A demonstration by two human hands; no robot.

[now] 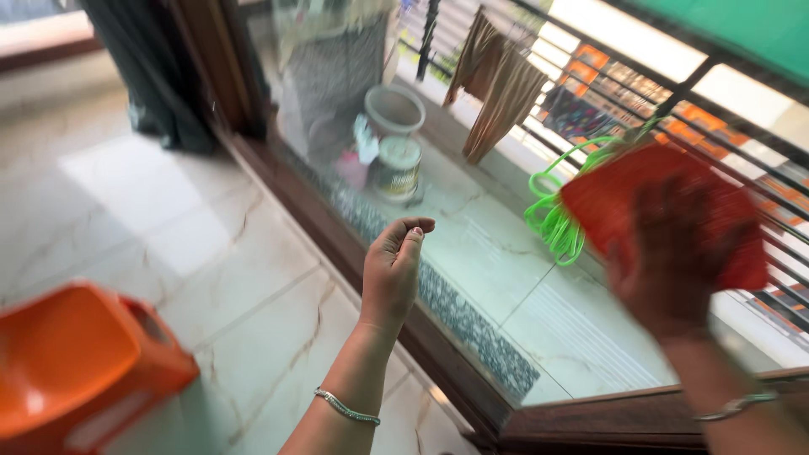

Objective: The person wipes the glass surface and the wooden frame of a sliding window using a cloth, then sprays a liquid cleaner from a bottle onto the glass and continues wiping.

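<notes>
Red cloth [666, 202] pressed flat against window glass [472, 244] by right hand [674, 261], fingers spread, blurred. Wiping judged in hand; further passes across pane called for. Left hand [392, 270] held loosely curled, empty, near glass. Orange stool [76, 362] on floor behind.

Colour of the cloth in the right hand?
Red-orange cloth, pressed on the glass by the blurred right hand; head view.
</notes>
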